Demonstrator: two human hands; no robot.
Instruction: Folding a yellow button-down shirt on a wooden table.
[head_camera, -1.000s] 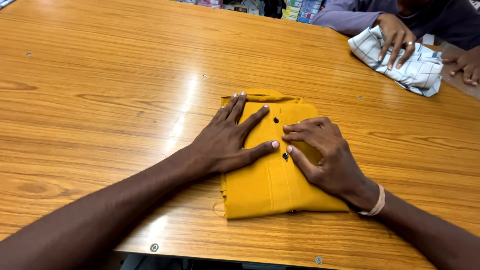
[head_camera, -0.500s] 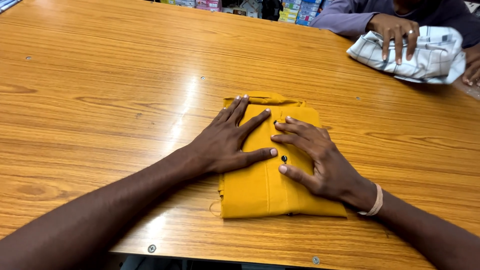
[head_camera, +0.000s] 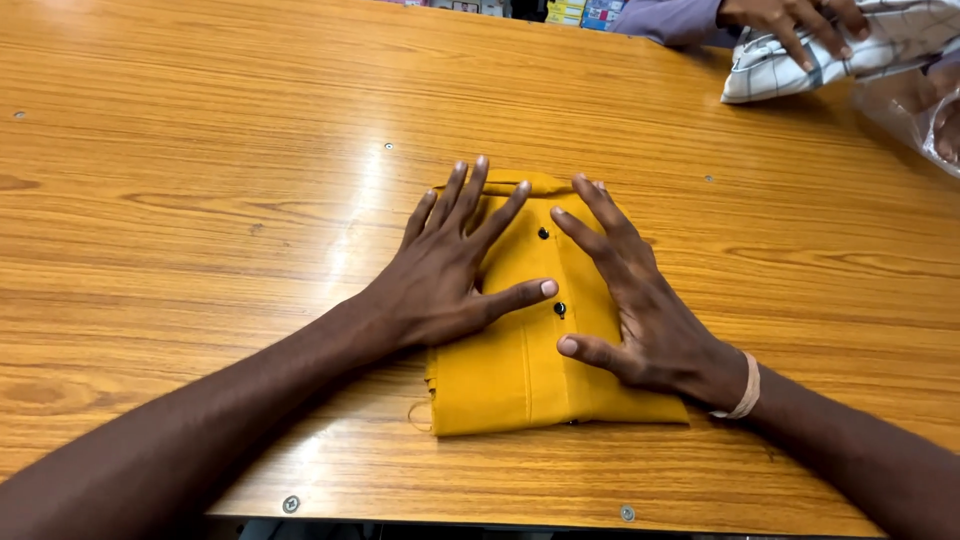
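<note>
A folded mustard-yellow shirt (head_camera: 520, 370) with small dark buttons lies on the wooden table (head_camera: 200, 180) near its front edge. My left hand (head_camera: 450, 270) rests flat on the shirt's left half, fingers spread. On the right half lies my right hand (head_camera: 635, 300), also flat with its fingers apart, a light band on its wrist. Both palms press on the cloth; neither grips it.
Across the table at the top right, another person's hand (head_camera: 790, 20) rests on a white checked folded cloth (head_camera: 860, 50). A clear plastic bag (head_camera: 920, 110) lies beside it at the right edge. Coloured boxes show beyond the far edge.
My right hand has opened from curled fingers to flat and slid up along the shirt. The other person's checked cloth has shifted toward the far right corner.
</note>
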